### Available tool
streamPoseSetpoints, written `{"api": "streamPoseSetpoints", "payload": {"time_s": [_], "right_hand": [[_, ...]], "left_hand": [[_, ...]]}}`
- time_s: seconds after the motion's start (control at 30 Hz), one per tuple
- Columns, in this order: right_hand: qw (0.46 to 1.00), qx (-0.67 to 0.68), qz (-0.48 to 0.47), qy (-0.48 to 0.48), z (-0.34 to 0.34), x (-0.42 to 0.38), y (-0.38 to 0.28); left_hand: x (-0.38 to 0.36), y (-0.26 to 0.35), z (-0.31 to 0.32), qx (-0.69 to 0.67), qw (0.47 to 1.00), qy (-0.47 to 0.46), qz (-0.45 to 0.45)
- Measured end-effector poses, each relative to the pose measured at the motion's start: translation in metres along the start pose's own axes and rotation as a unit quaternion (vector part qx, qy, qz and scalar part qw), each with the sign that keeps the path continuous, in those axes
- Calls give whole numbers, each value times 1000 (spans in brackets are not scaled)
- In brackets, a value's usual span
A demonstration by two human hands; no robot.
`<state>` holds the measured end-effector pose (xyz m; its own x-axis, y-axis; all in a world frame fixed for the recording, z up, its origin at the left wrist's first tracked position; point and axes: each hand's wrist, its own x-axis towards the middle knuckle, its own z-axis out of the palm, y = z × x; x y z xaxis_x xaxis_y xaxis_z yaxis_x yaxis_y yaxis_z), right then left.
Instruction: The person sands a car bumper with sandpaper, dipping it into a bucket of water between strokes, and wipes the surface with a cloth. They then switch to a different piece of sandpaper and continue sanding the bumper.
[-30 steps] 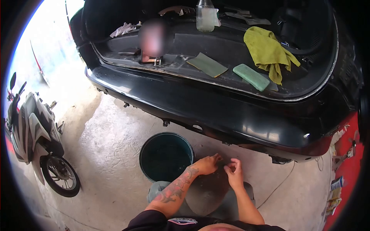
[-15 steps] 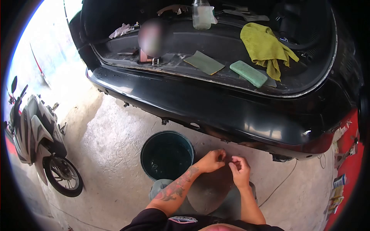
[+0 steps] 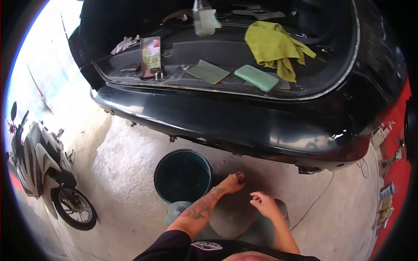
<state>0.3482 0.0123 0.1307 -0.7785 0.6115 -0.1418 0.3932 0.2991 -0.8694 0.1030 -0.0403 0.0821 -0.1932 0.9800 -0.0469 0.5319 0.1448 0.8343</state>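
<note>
My left hand (image 3: 234, 182) is in front of the bumper, its fingers curled in; whatever they may hold is too dark and small to make out. A little lower and to the right, my right hand (image 3: 263, 204) hangs with loosely bent fingers and nothing visible in them. Left of both hands, a dark round bucket (image 3: 156, 177) stands on the floor, with dark contents. Above the hands runs the glossy black bumper (image 3: 209, 117) of a car. Neither hand touches it.
In the open trunk are a green sponge block (image 3: 256, 78), a sheet of sandpaper (image 3: 208, 72), a yellow-green cloth (image 3: 270, 45), a phone (image 3: 151, 56) propped upright and a spray bottle (image 3: 204, 21). A motorcycle (image 3: 45, 163) stands at left; a cable (image 3: 314, 204) lies at right.
My hands have come lower and slightly left in view, and the right hand has drawn away from the left. The car's trunk has shifted left and up as the camera turned.
</note>
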Motion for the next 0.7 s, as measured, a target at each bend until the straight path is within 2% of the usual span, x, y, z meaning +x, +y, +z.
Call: {"api": "streamPoseSetpoints", "payload": {"time_s": [0.03,0.13,0.17,0.27,0.3,0.4,0.47,0.5,0.6,0.63,0.67,0.7], "right_hand": [[1000,13,-15,-18,8,-2,13],[992,85,59,-71,28,-11,21],[990,110,38,-80,42,-10,42],[932,306,149,-122,71,-7,72],[898,375,199,-118,80,-7,82],[852,431,286,-78,104,-4,127],[878,391,277,-12,120,8,144],[883,409,231,12,122,11,146],[879,415,234,26,115,13,137],[888,403,219,27,118,14,139],[898,389,205,27,122,15,140],[908,372,192,27,125,15,143]], "left_hand": [[1,1,5,-12,1000,-1,17],[-11,-9,24,-10,1000,16,21],[-14,-27,27,66,996,-51,-28],[-22,-40,23,75,988,-129,-33],[-23,-22,15,85,987,-132,-16],[-39,44,-12,128,983,-131,30],[-52,93,-32,175,975,-121,62],[-56,119,-44,188,972,-118,72],[-60,220,-88,217,963,-100,126],[-56,238,-104,228,954,-99,170],[-55,275,-116,248,953,-82,155],[-47,298,-129,282,938,-56,193]]}}
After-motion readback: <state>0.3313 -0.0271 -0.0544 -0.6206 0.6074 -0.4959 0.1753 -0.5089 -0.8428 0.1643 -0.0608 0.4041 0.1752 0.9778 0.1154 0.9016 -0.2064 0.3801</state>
